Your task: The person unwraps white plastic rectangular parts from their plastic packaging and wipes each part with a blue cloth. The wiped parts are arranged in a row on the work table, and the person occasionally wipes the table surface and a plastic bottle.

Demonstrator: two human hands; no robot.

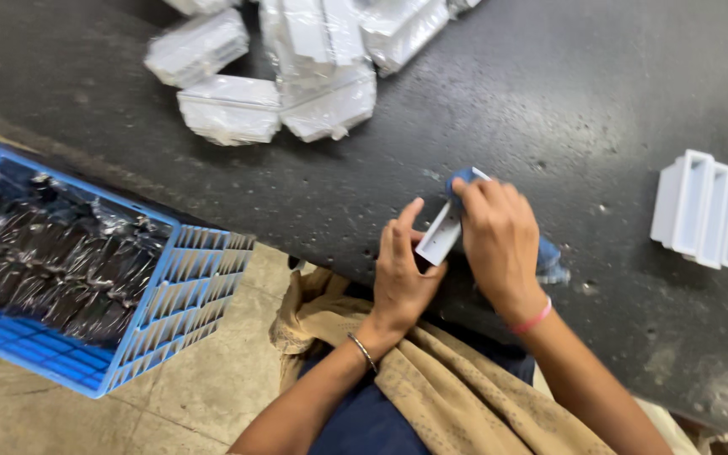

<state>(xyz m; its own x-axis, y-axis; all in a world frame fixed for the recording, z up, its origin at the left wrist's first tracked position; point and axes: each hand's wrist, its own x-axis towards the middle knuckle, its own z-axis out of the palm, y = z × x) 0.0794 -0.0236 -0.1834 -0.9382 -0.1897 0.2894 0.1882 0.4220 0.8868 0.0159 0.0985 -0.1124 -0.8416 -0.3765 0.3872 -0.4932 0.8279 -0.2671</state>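
- The left hand [399,274] is at the near edge of the dark counter [549,101]; its grip is closed around the lower end of a small white box [440,234], with the thumb lying along the box side and the fingers under it, out of sight.
- The right hand [499,240] comes from the right and lies over the upper end of the same box; its fingers are bent down on a blue piece [463,177] at the top of the box; the grip is closed there, but I cannot tell if it holds the blue piece alone or the box also.
- The white box is long and narrow; it is tilted, the lower end toward the person and the upper end away; it is between the two hands, just above the counter edge.
- A little blue and clear thing [549,257] shows on the counter just behind the right hand; it is too hidden to name.
- On the right side of the counter, well apart from the hands, a row of white open boxes [705,211] stands together, side by side and touching.
- At the far side, a heap of white packs in clear plastic [280,76] lies on the counter.
- At the left, lower than the counter, a blue plastic crate [187,295] stands on the tiled floor [212,396]; inside it are many dark shiny pieces [52,261], in clear wrapping as it seems.
- A pink band [533,320] is on the right wrist and a thin metal bangle [363,351] on the left wrist; a brown cloth [457,396] lies over the lap.
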